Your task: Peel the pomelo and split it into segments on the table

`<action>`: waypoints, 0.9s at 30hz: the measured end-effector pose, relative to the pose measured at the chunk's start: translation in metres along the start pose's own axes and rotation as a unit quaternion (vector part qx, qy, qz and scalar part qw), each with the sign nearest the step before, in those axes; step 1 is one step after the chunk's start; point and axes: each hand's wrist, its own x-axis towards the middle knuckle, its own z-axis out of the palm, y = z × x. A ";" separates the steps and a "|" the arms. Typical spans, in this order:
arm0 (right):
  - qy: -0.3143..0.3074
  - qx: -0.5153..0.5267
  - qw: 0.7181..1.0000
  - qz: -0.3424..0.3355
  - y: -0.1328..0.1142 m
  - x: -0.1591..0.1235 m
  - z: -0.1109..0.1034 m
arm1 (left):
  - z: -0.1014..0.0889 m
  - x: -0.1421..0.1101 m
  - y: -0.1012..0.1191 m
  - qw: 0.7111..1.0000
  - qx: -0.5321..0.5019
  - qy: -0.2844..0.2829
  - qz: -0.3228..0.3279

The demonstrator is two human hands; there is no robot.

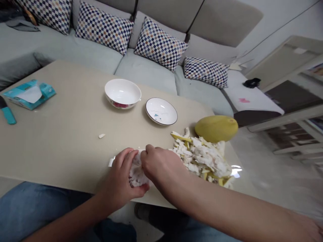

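Near the table's front edge, my left hand is wrapped around the left side of a peeled pomelo, which is whitish with pith. My right hand is closed, its fingers bent against the pomelo's upper right side. Its fingertips are hidden behind the hand, and most of the fruit is covered by both hands. Right of my hands lies a heap of white and yellow pomelo peel. A whole yellow pomelo rests just behind that heap.
Beyond my hands stand a deep white bowl and a shallow dark-rimmed dish. A small white piece lies on the table. A tissue pack and a teal-handled tool are at the left. A sofa borders the far side.
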 end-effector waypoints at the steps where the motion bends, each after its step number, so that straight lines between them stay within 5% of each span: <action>1: -0.005 -0.002 1.000 0.002 -0.002 0.001 -0.001 | 0.000 0.000 0.000 1.000 -0.004 0.002 -0.005; 8: 0.037 -0.012 0.999 -0.020 0.006 -0.003 0.017 | -0.003 0.002 0.006 1.000 0.015 0.002 0.002; 13: 0.163 0.032 0.986 -0.019 0.020 -0.006 0.045 | -0.003 0.001 0.009 1.000 0.028 0.005 0.005; 18: 0.301 0.166 0.939 -0.009 0.051 -0.003 0.054 | -0.004 -0.002 0.007 1.000 0.029 -0.002 -0.003; 23: 0.229 0.339 0.912 0.009 0.081 -0.013 0.042 | -0.003 -0.006 0.005 0.999 0.043 -0.004 -0.008; 27: 0.196 0.369 0.908 0.027 0.091 -0.027 0.047 | 0.000 -0.007 0.002 0.999 0.045 0.002 -0.005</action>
